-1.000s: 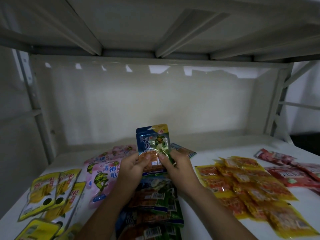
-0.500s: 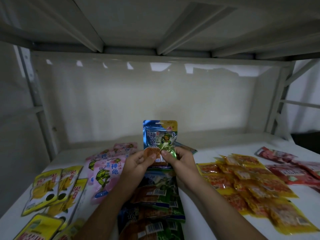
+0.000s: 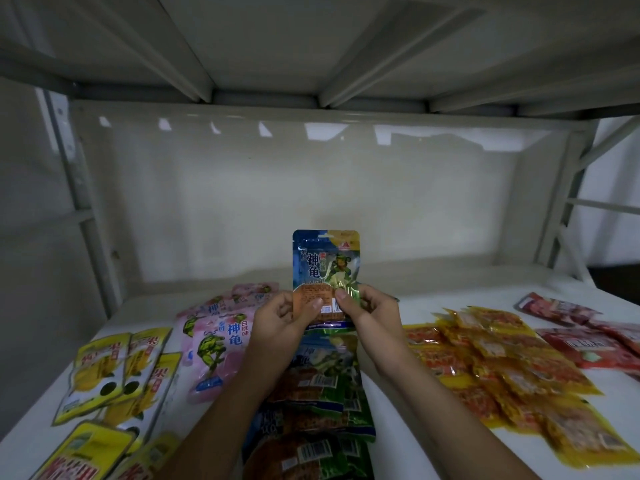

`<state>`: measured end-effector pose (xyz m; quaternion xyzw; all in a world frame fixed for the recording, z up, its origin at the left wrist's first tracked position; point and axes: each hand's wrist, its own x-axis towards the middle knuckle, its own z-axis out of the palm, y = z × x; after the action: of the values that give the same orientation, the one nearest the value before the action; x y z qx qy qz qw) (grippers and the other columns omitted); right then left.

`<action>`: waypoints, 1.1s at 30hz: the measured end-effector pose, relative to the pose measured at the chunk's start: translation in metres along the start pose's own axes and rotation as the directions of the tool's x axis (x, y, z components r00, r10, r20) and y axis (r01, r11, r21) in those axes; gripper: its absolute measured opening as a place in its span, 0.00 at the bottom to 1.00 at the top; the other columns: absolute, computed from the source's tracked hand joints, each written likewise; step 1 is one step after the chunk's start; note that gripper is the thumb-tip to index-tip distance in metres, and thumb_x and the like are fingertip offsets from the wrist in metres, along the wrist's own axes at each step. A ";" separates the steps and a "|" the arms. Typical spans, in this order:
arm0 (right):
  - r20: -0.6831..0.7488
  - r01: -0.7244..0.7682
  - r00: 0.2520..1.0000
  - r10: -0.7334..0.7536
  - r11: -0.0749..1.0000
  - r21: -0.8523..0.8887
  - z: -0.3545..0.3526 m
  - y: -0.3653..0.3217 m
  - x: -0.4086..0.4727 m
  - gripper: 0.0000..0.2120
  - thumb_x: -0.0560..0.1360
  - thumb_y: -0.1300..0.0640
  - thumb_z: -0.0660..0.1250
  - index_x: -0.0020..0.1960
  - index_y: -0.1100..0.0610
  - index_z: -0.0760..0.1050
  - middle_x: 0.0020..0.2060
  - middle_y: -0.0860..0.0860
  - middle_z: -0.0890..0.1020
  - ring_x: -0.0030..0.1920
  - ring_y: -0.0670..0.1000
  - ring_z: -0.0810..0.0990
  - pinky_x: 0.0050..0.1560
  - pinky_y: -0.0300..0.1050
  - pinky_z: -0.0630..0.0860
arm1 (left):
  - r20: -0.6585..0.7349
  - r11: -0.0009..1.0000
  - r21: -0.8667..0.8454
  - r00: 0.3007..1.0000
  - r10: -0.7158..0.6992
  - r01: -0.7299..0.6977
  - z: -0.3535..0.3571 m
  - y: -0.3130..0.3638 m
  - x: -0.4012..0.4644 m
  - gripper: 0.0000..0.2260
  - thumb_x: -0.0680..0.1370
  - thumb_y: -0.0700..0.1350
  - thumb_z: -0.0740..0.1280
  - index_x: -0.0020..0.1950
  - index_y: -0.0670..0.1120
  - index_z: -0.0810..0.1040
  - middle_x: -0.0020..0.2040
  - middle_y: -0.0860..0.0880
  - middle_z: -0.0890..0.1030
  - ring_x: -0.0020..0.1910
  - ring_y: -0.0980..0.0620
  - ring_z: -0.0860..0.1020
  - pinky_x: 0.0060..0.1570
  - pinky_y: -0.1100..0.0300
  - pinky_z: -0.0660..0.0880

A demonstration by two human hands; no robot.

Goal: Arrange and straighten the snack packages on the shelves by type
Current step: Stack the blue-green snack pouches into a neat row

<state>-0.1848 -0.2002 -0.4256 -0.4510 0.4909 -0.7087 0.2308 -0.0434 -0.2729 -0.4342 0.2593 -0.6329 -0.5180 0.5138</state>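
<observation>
I hold a blue snack packet with a green turtle picture (image 3: 322, 265) upright above the shelf. My left hand (image 3: 284, 323) pinches its lower left part and my right hand (image 3: 374, 318) pinches its lower right part. Under my hands a row of the same blue and green packets (image 3: 322, 386) runs toward me on the white shelf (image 3: 433, 292). Pink turtle packets (image 3: 218, 341) lie left of that row. Yellow packets (image 3: 107, 368) lie at the far left. Orange-and-yellow packets (image 3: 502, 368) spread on the right, with red packets (image 3: 585, 334) beyond them.
The shelf's white back panel (image 3: 311, 202) stands behind the packets. Another shelf board (image 3: 311, 46) hangs overhead. Metal uprights (image 3: 79, 195) frame the left side and a braced post (image 3: 568, 202) the right.
Both hands have lifted the blue packet a little higher and turned it more upright and square to me. The packets on the shelf have not moved.
</observation>
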 end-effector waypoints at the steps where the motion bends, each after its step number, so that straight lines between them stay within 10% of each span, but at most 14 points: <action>1: -0.031 0.034 0.999 -0.036 0.998 -0.054 0.000 0.001 0.000 0.22 0.77 0.48 0.75 0.48 0.69 0.78 0.42 0.67 0.81 0.42 0.54 0.79 0.48 0.50 0.76 | -0.060 0.998 0.055 0.998 0.025 -0.021 0.001 -0.001 0.000 0.13 0.74 0.44 0.79 0.52 0.43 0.78 0.45 0.47 0.85 0.43 0.48 0.84 0.45 0.55 0.80; 4: -0.085 0.115 0.988 -0.132 0.977 -0.178 -0.001 0.002 -0.001 0.10 0.81 0.54 0.72 0.45 0.61 0.81 0.37 0.54 0.83 0.41 0.53 0.80 0.46 0.53 0.77 | -0.175 0.943 0.324 0.975 0.138 -0.075 0.006 -0.003 0.001 0.20 0.73 0.47 0.80 0.60 0.50 0.74 0.49 0.49 0.79 0.46 0.51 0.80 0.44 0.56 0.77; 9: -0.069 0.056 0.995 -0.065 0.989 -0.134 0.003 -0.005 -0.003 0.20 0.85 0.46 0.63 0.46 0.59 0.83 0.39 0.49 0.86 0.43 0.51 0.84 0.47 0.51 0.80 | 0.018 0.848 0.507 0.986 0.168 -0.154 0.015 0.000 -0.007 0.11 0.82 0.53 0.69 0.63 0.52 0.81 0.59 0.52 0.77 0.55 0.57 0.77 0.51 0.66 0.71; 12: -0.011 -0.051 0.999 0.051 0.999 0.003 0.006 -0.006 -0.004 0.21 0.87 0.51 0.58 0.54 0.63 0.85 0.46 0.53 0.89 0.49 0.50 0.88 0.51 0.44 0.84 | 0.143 0.988 0.147 0.987 -0.073 0.052 0.013 0.003 -0.008 0.17 0.84 0.59 0.62 0.56 0.53 0.87 0.56 0.49 0.86 0.55 0.52 0.84 0.59 0.53 0.78; 15: 0.014 0.072 0.997 -0.071 0.975 -0.210 0.005 0.005 0.000 0.09 0.82 0.64 0.68 0.52 0.55 0.86 0.49 0.52 0.87 0.52 0.49 0.86 0.55 0.45 0.82 | 0.218 0.947 -0.207 0.955 -0.200 0.245 0.012 0.010 -0.003 0.17 0.79 0.62 0.67 0.51 0.52 0.90 0.56 0.45 0.88 0.57 0.46 0.85 0.60 0.46 0.79; 20: -0.071 -0.009 0.997 -0.005 0.980 -0.197 0.006 0.010 0.002 0.14 0.77 0.65 0.75 0.56 0.50 0.78 0.53 0.55 0.82 0.52 0.49 0.83 0.53 0.45 0.82 | 0.115 0.932 -0.245 0.963 -0.245 0.266 0.012 0.003 0.000 0.13 0.77 0.52 0.72 0.55 0.46 0.87 0.55 0.41 0.87 0.54 0.43 0.86 0.55 0.47 0.79; 26: 0.055 -0.071 0.996 0.067 0.995 0.073 0.003 0.007 0.005 0.11 0.79 0.63 0.72 0.53 0.72 0.77 0.32 0.47 0.81 0.38 0.46 0.82 0.44 0.40 0.79 | 0.101 0.972 -0.163 0.983 -0.152 0.168 0.009 0.006 -0.003 0.14 0.75 0.53 0.73 0.55 0.46 0.86 0.51 0.44 0.88 0.51 0.45 0.86 0.48 0.50 0.81; 33: 0.012 0.025 1.000 -0.025 0.999 -0.034 -0.003 0.002 0.004 0.08 0.79 0.63 0.72 0.41 0.63 0.80 0.30 0.47 0.77 0.33 0.45 0.75 0.39 0.39 0.73 | -0.032 1.000 -0.022 0.999 -0.013 0.012 0.002 0.005 -0.002 0.03 0.79 0.38 0.73 0.51 0.40 0.86 0.45 0.42 0.87 0.39 0.51 0.85 0.37 0.60 0.82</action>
<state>-0.1897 -0.2030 -0.4261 -0.4650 0.4959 -0.7005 0.2172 -0.0437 -0.2683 -0.4303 0.2660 -0.6172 -0.5236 0.5235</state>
